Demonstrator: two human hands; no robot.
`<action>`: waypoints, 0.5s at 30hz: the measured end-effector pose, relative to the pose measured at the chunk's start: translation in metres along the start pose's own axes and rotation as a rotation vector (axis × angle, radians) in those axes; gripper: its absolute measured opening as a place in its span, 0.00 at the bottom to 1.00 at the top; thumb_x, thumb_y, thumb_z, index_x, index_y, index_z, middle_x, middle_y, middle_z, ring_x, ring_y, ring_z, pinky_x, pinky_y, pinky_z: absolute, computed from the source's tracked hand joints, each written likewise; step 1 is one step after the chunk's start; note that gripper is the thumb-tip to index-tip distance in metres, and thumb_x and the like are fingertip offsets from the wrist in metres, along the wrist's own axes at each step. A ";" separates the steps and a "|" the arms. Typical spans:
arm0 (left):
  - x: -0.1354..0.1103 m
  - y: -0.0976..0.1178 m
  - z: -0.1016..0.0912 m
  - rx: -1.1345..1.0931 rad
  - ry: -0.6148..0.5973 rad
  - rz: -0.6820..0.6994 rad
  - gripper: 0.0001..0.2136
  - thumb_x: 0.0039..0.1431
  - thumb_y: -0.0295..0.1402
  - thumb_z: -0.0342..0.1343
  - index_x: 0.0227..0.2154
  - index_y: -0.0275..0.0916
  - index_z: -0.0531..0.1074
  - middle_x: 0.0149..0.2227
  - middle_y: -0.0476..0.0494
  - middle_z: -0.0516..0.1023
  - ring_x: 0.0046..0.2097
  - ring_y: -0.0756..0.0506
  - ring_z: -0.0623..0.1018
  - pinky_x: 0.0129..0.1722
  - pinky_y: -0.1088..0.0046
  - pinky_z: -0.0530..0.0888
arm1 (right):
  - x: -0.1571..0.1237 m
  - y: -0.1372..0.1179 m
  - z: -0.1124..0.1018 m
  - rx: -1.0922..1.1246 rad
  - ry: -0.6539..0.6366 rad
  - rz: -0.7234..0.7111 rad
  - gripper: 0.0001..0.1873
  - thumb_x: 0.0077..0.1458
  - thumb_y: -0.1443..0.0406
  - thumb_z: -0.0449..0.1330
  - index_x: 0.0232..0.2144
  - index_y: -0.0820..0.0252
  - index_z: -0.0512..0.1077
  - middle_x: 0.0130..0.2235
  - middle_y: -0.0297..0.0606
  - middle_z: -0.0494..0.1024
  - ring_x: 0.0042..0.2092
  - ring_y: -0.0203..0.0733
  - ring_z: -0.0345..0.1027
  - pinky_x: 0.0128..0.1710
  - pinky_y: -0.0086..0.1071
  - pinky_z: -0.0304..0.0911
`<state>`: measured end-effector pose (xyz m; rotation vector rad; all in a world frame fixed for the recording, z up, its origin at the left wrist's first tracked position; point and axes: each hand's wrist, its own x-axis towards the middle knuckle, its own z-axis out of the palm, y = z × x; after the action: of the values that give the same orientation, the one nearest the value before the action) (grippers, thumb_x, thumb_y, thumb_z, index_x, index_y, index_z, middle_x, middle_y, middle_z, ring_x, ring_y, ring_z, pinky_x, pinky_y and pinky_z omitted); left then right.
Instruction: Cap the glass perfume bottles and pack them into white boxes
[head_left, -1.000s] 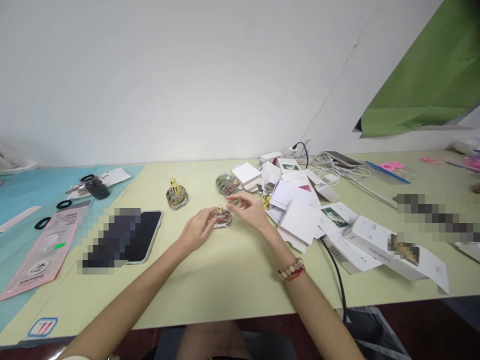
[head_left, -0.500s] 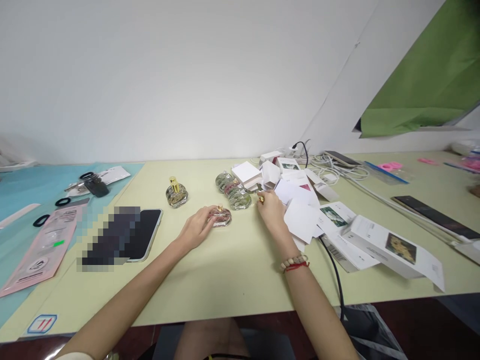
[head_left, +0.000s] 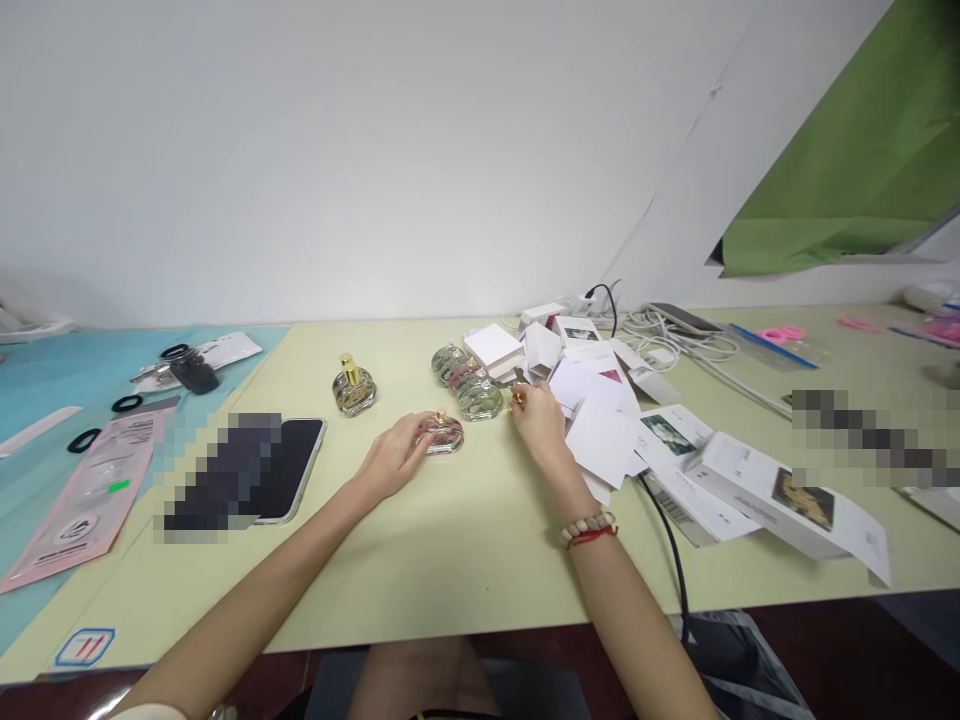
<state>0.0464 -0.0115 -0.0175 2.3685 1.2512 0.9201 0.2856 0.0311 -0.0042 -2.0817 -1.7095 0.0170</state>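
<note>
Your left hand holds a pink-tinted oval glass bottle; your right hand pinches a small shiny gold piece.

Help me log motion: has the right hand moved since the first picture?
Yes, the right hand has moved rightward, farther from the lone gold-topped perfume bottle.

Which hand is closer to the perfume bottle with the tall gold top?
Left: your left hand is on the pink perfume bottle, right of and nearer you than the gold-topped perfume bottle. Your right hand is farther right, pinching a small gold piece.
</note>
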 end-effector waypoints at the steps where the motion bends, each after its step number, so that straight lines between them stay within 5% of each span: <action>1: 0.000 0.000 0.000 -0.003 -0.004 -0.002 0.15 0.62 0.37 0.39 0.50 0.40 0.57 0.47 0.44 0.69 0.48 0.47 0.70 0.46 0.69 0.67 | 0.000 0.001 0.002 0.013 -0.001 -0.003 0.16 0.52 0.69 0.50 0.42 0.59 0.70 0.42 0.43 0.66 0.39 0.39 0.64 0.36 0.29 0.54; 6: 0.000 0.002 -0.001 -0.025 -0.009 -0.005 0.16 0.62 0.37 0.39 0.51 0.41 0.57 0.48 0.44 0.69 0.47 0.47 0.70 0.47 0.69 0.66 | 0.003 0.000 0.005 0.170 0.027 -0.052 0.15 0.51 0.71 0.49 0.40 0.63 0.71 0.38 0.43 0.69 0.40 0.40 0.63 0.40 0.30 0.55; 11: 0.000 0.003 -0.001 -0.035 -0.011 -0.011 0.16 0.62 0.37 0.39 0.51 0.41 0.57 0.48 0.44 0.69 0.48 0.47 0.70 0.47 0.69 0.66 | -0.006 -0.025 -0.017 0.565 0.394 -0.141 0.20 0.59 0.61 0.42 0.46 0.61 0.66 0.44 0.44 0.66 0.34 0.34 0.63 0.35 0.29 0.60; 15: 0.000 0.003 -0.002 -0.039 -0.004 -0.011 0.15 0.61 0.36 0.39 0.50 0.40 0.58 0.48 0.44 0.69 0.47 0.47 0.70 0.47 0.69 0.66 | -0.025 -0.051 -0.024 0.755 0.304 -0.322 0.19 0.57 0.57 0.45 0.44 0.60 0.67 0.42 0.41 0.69 0.32 0.33 0.63 0.25 0.26 0.57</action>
<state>0.0475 -0.0136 -0.0146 2.3299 1.2322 0.9276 0.2396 0.0071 0.0284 -1.1872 -1.5102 0.2027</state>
